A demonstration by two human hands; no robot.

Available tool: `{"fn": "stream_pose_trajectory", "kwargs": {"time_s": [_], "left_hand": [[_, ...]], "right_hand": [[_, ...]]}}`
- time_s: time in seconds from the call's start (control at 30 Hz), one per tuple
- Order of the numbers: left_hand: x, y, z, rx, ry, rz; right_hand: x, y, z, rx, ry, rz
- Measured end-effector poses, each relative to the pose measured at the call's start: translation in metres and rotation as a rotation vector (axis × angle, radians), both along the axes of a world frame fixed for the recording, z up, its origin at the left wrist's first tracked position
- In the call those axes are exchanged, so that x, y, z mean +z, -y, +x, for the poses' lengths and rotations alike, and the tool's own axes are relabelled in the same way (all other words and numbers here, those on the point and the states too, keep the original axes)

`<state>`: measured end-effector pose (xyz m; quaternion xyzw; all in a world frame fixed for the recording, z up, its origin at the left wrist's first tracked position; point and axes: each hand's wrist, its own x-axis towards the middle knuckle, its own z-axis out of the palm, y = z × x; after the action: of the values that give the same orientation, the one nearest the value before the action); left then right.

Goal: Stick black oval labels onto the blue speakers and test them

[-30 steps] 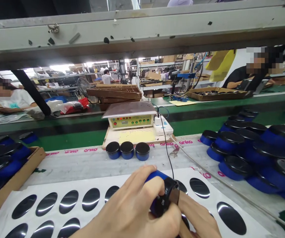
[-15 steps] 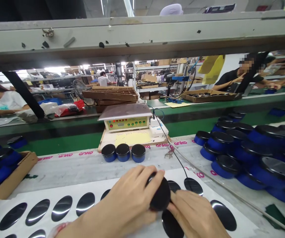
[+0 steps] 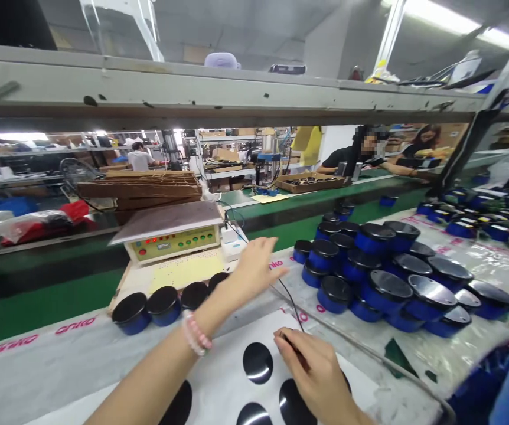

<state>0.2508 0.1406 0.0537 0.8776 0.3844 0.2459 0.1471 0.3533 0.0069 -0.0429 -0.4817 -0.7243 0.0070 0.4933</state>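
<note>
My left hand (image 3: 257, 270) reaches forward with its fingers apart, holding nothing, just past a row of several blue cylinders with black lids (image 3: 195, 295). A pink beaded bracelet (image 3: 196, 334) circles that wrist. My right hand (image 3: 312, 366) lies low over a white backing sheet (image 3: 219, 366), its fingertips pinched on a small dark piece (image 3: 286, 341), too small to identify. Glossy black oval stickers (image 3: 258, 363) sit on the sheet around that hand. A thin black cable (image 3: 290, 302) runs past my left fingers toward my right hand.
A heap of black-lidded blue cylinders (image 3: 382, 277) stands to the right on plastic film. Behind the row sits a grey-topped control box with lights (image 3: 175, 242). A grey beam (image 3: 192, 88) crosses above the bench. Co-workers (image 3: 361, 154) sit at a green bench beyond.
The view has swung left and upward. The cylinder once held in both hands is gone from them, and the row has grown by one. My hands have moved apart.
</note>
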Motion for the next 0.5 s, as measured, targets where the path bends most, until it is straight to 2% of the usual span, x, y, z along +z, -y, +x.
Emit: {"fn": "stream_pose_trajectory", "kwargs": {"time_s": [0.07, 0.13, 0.2, 0.23, 0.33, 0.4, 0.5], "left_hand": [[-0.002, -0.003, 0.052, -0.097, 0.083, -0.053], [-0.009, -0.01, 0.096, -0.127, 0.176, -0.133], [-0.017, -0.019, 0.122, -0.131, 0.272, -0.232], [-0.02, -0.023, 0.127, -0.13, 0.322, -0.281], [-0.018, -0.026, 0.111, -0.152, 0.472, -0.411], [-0.011, -0.017, 0.08, -0.205, 0.559, -0.49], [0.005, 0.013, 0.021, -0.3, 0.628, -0.616]], "right_hand": [[-0.001, 0.0, 0.0, 0.018, 0.009, -0.022], [-0.001, 0.0, 0.002, 0.023, 0.026, -0.042], [-0.001, 0.0, 0.004, 0.009, 0.041, -0.061], [-0.002, 0.0, 0.006, 0.0, 0.046, -0.071], [-0.002, -0.002, 0.009, -0.012, 0.051, -0.093], [-0.003, -0.004, 0.01, 0.002, 0.043, -0.098], [-0.007, -0.007, 0.013, 0.006, 0.037, -0.076]]}}
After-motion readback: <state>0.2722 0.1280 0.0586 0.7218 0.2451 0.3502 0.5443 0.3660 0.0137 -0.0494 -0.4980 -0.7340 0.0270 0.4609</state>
